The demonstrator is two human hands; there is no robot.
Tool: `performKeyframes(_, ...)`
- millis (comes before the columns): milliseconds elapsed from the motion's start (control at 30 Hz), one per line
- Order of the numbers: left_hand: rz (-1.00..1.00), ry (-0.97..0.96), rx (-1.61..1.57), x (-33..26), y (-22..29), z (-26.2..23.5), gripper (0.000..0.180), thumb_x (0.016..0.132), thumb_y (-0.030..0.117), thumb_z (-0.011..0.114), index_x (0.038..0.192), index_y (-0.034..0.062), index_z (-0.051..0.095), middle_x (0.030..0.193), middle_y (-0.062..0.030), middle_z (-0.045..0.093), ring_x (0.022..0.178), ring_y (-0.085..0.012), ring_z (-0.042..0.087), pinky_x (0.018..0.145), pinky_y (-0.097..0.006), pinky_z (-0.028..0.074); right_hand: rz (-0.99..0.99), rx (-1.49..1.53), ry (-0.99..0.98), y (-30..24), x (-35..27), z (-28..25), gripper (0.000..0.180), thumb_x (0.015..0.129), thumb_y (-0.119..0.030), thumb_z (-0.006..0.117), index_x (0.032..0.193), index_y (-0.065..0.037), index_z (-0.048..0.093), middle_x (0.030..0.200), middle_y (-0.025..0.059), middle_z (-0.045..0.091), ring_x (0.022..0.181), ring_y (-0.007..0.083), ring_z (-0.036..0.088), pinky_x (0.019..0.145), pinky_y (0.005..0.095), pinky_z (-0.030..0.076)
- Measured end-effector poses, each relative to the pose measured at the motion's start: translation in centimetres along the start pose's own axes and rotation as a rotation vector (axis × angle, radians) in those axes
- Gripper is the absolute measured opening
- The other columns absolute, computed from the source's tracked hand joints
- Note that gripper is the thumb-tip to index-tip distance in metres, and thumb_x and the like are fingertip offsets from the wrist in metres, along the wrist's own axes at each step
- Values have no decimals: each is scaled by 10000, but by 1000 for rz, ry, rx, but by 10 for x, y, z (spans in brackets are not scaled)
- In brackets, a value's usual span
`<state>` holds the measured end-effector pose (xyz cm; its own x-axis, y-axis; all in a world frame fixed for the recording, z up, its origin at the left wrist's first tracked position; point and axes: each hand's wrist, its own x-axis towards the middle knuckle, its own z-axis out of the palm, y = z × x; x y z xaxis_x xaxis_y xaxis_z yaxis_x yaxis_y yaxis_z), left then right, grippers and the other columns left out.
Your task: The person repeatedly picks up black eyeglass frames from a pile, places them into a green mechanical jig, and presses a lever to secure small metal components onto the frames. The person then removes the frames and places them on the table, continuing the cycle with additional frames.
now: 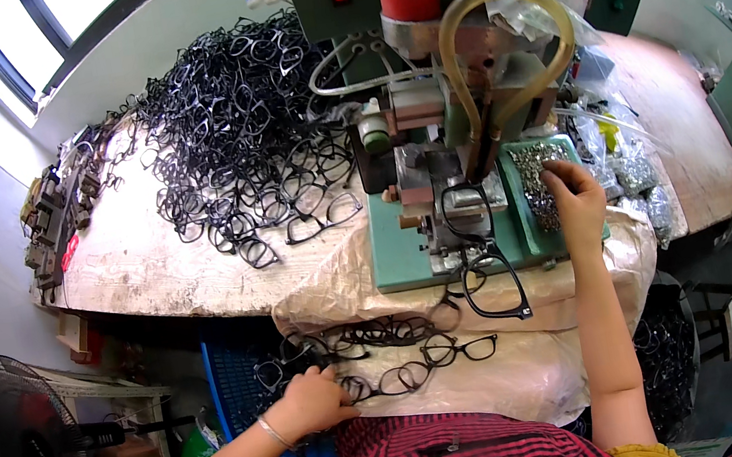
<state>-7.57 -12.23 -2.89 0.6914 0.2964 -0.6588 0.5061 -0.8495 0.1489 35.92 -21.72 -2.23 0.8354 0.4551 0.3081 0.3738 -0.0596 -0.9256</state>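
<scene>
My left hand (314, 402), with a bangle on its wrist, is low over the cloth on my lap. Its fingers are curled at the end of a black eyeglass frame (403, 378). Beside that lies another dark eyeglass frame (460, 348). My right hand (577, 198) is at a green tray (538, 243) of small metal parts (535, 176), thumb and fingertips pinched together; whatever is between them is hidden. A black eyeglass frame (496, 282) hangs at the front of the green bench machine (399, 252), tilted, with one lens opening up against the machine's fixture.
A big heap of black eyeglass frames (239, 104) covers the table's back left. Metal fixtures (53, 208) line its left edge. Bags of small parts (632, 169) sit right of the tray. A blue crate (226, 373) and a fan (29, 445) stand at lower left.
</scene>
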Motion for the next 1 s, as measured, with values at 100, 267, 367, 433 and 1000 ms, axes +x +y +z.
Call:
performKeyframes(100,-200,135,-238,8,-5,-94,257,841,405,681,863,165,769,1097,-164,678,1030,-337,626,802,-412,527,-70,-48,-24,-1,-3,6,152,871,-53,716,1014,-9,739,910,47,717,810,113,641,769,244,499)
performKeyframes(267,-77,1305,-15,136,-55,-124,66,715,80,700,778,71,716,851,-96,585,861,-301,580,728,-418,485,-245,-343,116,1,-19,-17,125,846,-22,721,970,-7,736,885,56,702,841,129,644,788,270,498)
performKeyframes(367,-85,1315,-59,168,-66,-113,89,704,41,670,791,52,657,892,-105,587,894,-324,571,773,-420,476,-124,-279,128,5,-43,-51,125,841,-10,717,965,0,731,906,59,697,866,146,641,804,277,490)
performKeyframes(433,-55,1298,-119,157,-59,-127,155,711,3,637,860,36,613,936,-116,600,933,-341,568,819,-433,469,-91,-215,69,-13,-53,-60,125,836,1,713,961,8,725,920,66,696,879,163,644,815,283,488)
performKeyframes(1000,580,1269,-1888,53,55,-187,196,1047,248,379,986,68,428,889,-169,634,691,-222,615,556,-304,515,15,563,-243,-105,-28,54,501,820,-1,719,1266,36,492,1019,89,672,968,122,618,907,253,462)
